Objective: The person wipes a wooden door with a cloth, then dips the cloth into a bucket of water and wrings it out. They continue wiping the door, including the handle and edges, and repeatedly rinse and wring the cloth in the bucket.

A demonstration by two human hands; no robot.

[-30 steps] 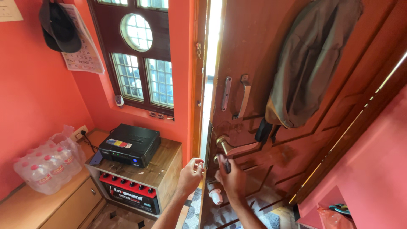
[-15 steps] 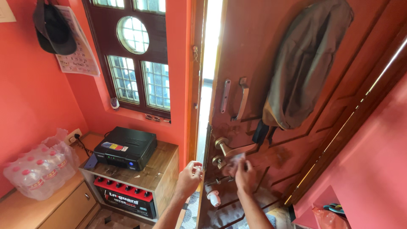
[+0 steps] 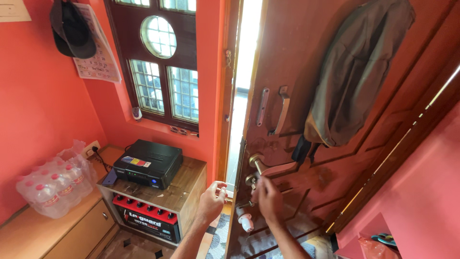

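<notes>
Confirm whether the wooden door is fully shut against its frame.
No, the wooden door stands ajar, with a bright strip of daylight between its edge and the frame.

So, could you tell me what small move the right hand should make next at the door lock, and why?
Probably close the fingers of the right hand on the small brass knob below the brass lever handle; the hand already hovers right at it, and the brown wooden door stands ajar.
</notes>
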